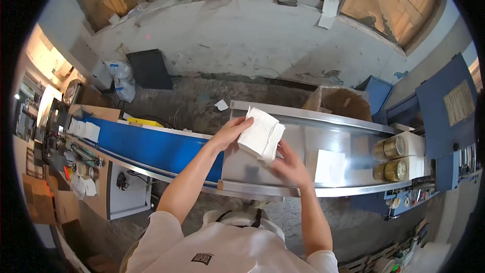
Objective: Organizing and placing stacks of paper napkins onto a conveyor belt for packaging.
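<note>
Over the left end of a shiny metal table (298, 139), I hold up a stack of white paper pieces (260, 134), tilted, its edges uneven. My left hand (230, 134) is closed on its left side, thumb on top and fingers hidden underneath. At the lower right edge, my right hand (293, 166) pinches the loose, slightly separated sheets; some of its fingertips are hidden behind the paper. A flat white sheet (330, 167) lies on the metal to the right of my right hand.
A blue conveyor belt (151, 144) runs leftward, with white papers (86, 130) at its far end. Two golden cylinders (393, 146) sit at the table's right end. Behind the table stands an open cardboard box (341, 102). Metal rails (313, 190) edge the table.
</note>
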Demonstrator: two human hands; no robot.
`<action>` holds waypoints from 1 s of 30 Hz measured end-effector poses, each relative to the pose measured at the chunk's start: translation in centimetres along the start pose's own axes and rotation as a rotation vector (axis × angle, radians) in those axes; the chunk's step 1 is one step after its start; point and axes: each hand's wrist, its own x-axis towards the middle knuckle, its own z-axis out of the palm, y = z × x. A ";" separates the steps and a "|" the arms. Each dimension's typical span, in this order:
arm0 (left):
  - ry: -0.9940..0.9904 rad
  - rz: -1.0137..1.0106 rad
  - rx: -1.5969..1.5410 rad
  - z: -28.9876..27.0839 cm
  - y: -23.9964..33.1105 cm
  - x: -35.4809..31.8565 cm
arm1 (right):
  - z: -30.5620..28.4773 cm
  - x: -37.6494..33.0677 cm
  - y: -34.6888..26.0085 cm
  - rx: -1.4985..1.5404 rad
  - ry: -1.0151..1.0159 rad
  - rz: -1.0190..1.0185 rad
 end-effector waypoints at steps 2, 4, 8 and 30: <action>-0.026 0.019 0.000 0.3 0.1 0.0 | 0.2 -0.3 1.0 -0.343 -0.010 -0.179; -0.047 0.040 0.006 0.3 0.0 0.1 | 0.5 0.2 0.8 -0.584 0.041 -0.249; -0.022 0.078 0.053 -0.1 -0.5 0.4 | 0.9 1.5 1.3 -0.684 0.164 -0.203; 0.110 0.170 0.039 2.3 -1.4 2.0 | 0.1 3.6 -1.2 -0.557 0.121 -0.141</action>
